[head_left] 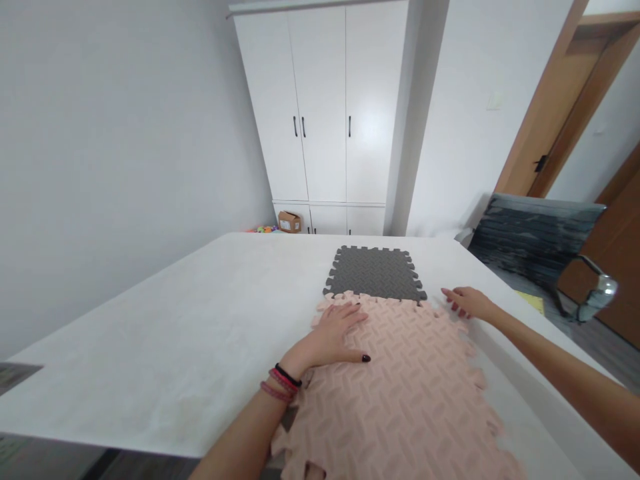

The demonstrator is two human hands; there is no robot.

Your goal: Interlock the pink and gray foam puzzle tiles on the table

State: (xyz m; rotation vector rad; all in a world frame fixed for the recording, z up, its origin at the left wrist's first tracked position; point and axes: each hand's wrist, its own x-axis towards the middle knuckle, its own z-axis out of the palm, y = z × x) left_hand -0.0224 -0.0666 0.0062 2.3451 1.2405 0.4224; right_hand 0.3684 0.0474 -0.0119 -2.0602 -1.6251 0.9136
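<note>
A pink foam mat (pixel 400 387) with jigsaw edges and a raised pattern lies at the front of the white table. Beyond it is a dark grey foam mat (pixel 375 272), its near edge meeting the pink mat's far edge. My left hand (pixel 333 337) rests flat on the pink mat's far left part, fingers spread, with bracelets on the wrist. My right hand (pixel 465 302) is just off the pink mat's far right corner, its fingers slightly bent and apart, holding nothing. Whether the two mats' teeth interlock all along the seam cannot be made out.
The white table (pixel 175 320) stretches to the left. A dark chair (pixel 535 233) stands beyond its right edge. Behind the far edge are a cardboard box (pixel 289 222), colourful items (pixel 265 229) and a white wardrobe (pixel 325 107). A wooden door (pixel 555 113) is at the right.
</note>
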